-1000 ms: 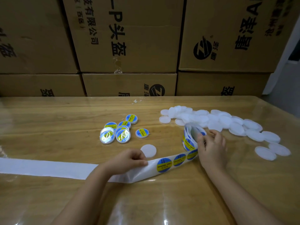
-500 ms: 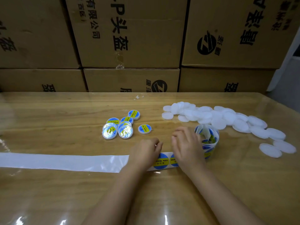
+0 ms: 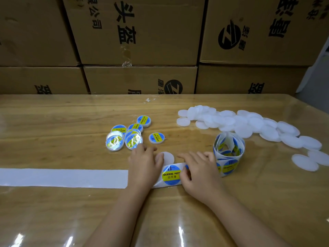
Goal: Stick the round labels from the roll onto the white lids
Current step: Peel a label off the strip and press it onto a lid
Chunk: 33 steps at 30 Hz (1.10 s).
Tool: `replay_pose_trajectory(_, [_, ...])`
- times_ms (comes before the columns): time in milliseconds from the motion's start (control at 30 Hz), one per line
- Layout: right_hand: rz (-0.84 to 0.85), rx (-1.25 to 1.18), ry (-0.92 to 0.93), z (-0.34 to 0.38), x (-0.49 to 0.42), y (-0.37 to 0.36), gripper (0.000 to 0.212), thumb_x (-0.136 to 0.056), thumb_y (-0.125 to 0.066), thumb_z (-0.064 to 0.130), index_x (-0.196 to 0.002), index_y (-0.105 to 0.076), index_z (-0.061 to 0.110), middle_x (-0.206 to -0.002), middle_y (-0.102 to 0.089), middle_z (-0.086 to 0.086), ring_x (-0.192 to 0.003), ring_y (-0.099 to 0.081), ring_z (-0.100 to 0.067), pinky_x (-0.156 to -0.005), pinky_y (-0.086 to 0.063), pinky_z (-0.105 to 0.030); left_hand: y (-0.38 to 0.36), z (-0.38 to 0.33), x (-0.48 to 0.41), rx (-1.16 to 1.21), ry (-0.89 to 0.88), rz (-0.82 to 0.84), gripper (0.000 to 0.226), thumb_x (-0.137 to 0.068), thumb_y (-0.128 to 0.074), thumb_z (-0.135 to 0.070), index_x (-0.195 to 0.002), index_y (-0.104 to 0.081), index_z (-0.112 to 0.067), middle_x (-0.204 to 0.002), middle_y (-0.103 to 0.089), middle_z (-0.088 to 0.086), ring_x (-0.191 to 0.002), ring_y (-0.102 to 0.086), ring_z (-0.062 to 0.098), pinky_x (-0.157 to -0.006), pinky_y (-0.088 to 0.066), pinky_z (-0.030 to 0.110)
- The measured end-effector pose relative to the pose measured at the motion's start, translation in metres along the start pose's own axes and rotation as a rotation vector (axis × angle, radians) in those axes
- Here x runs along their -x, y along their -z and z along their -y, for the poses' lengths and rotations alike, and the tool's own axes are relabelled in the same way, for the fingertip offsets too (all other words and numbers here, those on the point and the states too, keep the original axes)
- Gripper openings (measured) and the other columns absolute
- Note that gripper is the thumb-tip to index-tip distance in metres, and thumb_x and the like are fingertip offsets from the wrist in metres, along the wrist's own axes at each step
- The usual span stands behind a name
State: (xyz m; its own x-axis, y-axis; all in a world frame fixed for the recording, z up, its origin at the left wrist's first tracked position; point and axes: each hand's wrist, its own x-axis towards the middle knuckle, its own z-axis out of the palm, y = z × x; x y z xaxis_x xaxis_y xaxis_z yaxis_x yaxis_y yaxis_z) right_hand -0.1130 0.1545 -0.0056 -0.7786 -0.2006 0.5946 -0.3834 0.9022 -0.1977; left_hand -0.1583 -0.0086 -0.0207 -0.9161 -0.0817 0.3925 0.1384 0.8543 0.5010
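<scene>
Label (image 3: 171,174), blue and yellow, on backing strip (image 3: 62,178), near centre of table (image 3: 53,122), between both hands. Left hand (image 3: 144,164) flat on strip, fingers straight, thumb beside one bare white lid (image 3: 169,157). Right hand (image 3: 199,170) spread, thumb at label's right edge; whether it pinches, cannot tell. Roll (image 3: 229,150) stands just right; lid pile (image 3: 240,123) far right; labelled lids (image 3: 128,135) beyond left hand.
</scene>
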Motion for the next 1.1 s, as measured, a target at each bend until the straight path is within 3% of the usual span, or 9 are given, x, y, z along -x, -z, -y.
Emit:
replay_pose_trajectory(100, [0.07, -0.009, 0.001, 0.001, -0.003, 0.0, 0.035, -0.078, -0.046, 0.029, -0.104, -0.068, 0.021, -0.085, -0.06, 0.008, -0.079, -0.058, -0.017, -0.087, -0.031, -0.034, -0.006, 0.002, 0.0, -0.221, -0.001, 0.13, 0.045, -0.088, -0.045, -0.058, -0.116, -0.059, -0.025, -0.124, -0.046, -0.004, -0.117, -0.038, 0.02, -0.088, -0.028, 0.035])
replay_pose_trajectory(300, [0.166, -0.063, 0.058, 0.004, -0.005, -0.001, 0.037, -0.075, -0.045, 0.029, -0.104, -0.067, 0.024, -0.083, -0.052, 0.007, -0.08, -0.055, -0.018, -0.09, -0.029, -0.034, -0.008, 0.004, -0.003, -0.193, -0.038, 0.16, 0.046, -0.086, -0.046, -0.064, -0.116, -0.059, -0.031, -0.12, -0.048, -0.01, -0.115, -0.037, 0.016, -0.082, -0.023, 0.032])
replay_pose_trajectory(400, [0.197, -0.114, 0.04, 0.004, -0.006, 0.0, 0.039, -0.074, -0.043, 0.027, -0.105, -0.067, 0.024, -0.084, -0.053, 0.006, -0.082, -0.055, -0.018, -0.092, -0.028, -0.033, -0.005, 0.003, -0.005, -0.02, -0.021, 0.155, 0.045, -0.08, -0.055, -0.063, -0.109, -0.059, -0.029, -0.103, -0.051, -0.01, -0.104, -0.045, 0.013, -0.079, -0.027, 0.028])
replay_pose_trajectory(500, [0.169, -0.156, 0.029, 0.003, -0.006, -0.001, 0.036, -0.075, -0.045, 0.025, -0.102, -0.069, 0.024, -0.082, -0.052, 0.005, -0.08, -0.054, -0.017, -0.091, -0.028, -0.031, 0.0, -0.001, -0.003, 0.269, -0.014, 0.204, 0.034, -0.079, -0.067, -0.047, -0.107, -0.055, -0.03, -0.081, -0.055, -0.015, -0.074, -0.052, -0.004, -0.064, -0.038, 0.016])
replay_pose_trajectory(600, [0.132, -0.169, 0.044, 0.001, -0.006, -0.003, 0.033, -0.079, -0.048, 0.022, -0.103, -0.07, 0.022, -0.083, -0.052, 0.004, -0.081, -0.054, -0.016, -0.09, -0.03, -0.033, 0.0, -0.002, -0.002, 0.36, -0.031, 0.207, 0.03, -0.084, -0.066, -0.031, -0.109, -0.05, -0.036, -0.072, -0.054, -0.011, -0.06, -0.05, 0.0, -0.058, -0.04, 0.018])
replay_pose_trajectory(700, [0.078, -0.158, 0.04, -0.003, -0.006, -0.006, 0.025, -0.081, -0.055, 0.014, -0.1, -0.071, 0.019, -0.085, -0.054, 0.003, -0.082, -0.055, -0.017, -0.088, -0.031, -0.035, 0.001, -0.002, -0.004, 0.565, 0.051, 0.127, 0.03, -0.087, -0.065, -0.018, -0.11, -0.055, -0.033, -0.073, -0.059, -0.004, -0.062, -0.054, 0.004, -0.063, -0.044, 0.019])
replay_pose_trajectory(767, [0.057, -0.154, 0.031, -0.004, -0.006, -0.008, 0.022, -0.081, -0.057, 0.013, -0.098, -0.07, 0.018, -0.085, -0.054, 0.003, -0.082, -0.055, -0.017, -0.088, -0.032, -0.035, 0.002, -0.003, -0.005, 0.66, 0.081, 0.097, 0.022, -0.088, -0.063, -0.014, -0.099, -0.059, -0.033, -0.076, -0.066, -0.007, -0.069, -0.063, 0.008, -0.064, -0.047, 0.015])
replay_pose_trajectory(900, [0.048, -0.16, 0.012, -0.003, -0.006, -0.008, 0.025, -0.083, -0.048, 0.021, -0.095, -0.07, 0.019, -0.085, -0.054, 0.004, -0.082, -0.055, -0.016, -0.088, -0.032, -0.035, 0.0, -0.005, -0.002, 0.692, 0.014, 0.091, 0.024, -0.088, -0.062, -0.012, -0.082, -0.061, -0.035, -0.078, -0.07, -0.017, -0.077, -0.067, 0.0, -0.069, -0.05, 0.014])
replay_pose_trajectory(1100, [0.061, -0.153, -0.015, -0.003, -0.007, -0.007, 0.027, -0.084, -0.049, 0.029, -0.094, -0.071, 0.017, -0.084, -0.054, 0.002, -0.082, -0.056, -0.019, -0.086, -0.037, -0.038, 0.003, -0.012, -0.001, 0.755, -0.044, 0.085, 0.03, -0.09, -0.061, -0.02, -0.078, -0.063, -0.047, -0.075, -0.068, -0.019, -0.07, -0.066, 0.001, -0.064, -0.047, 0.013])
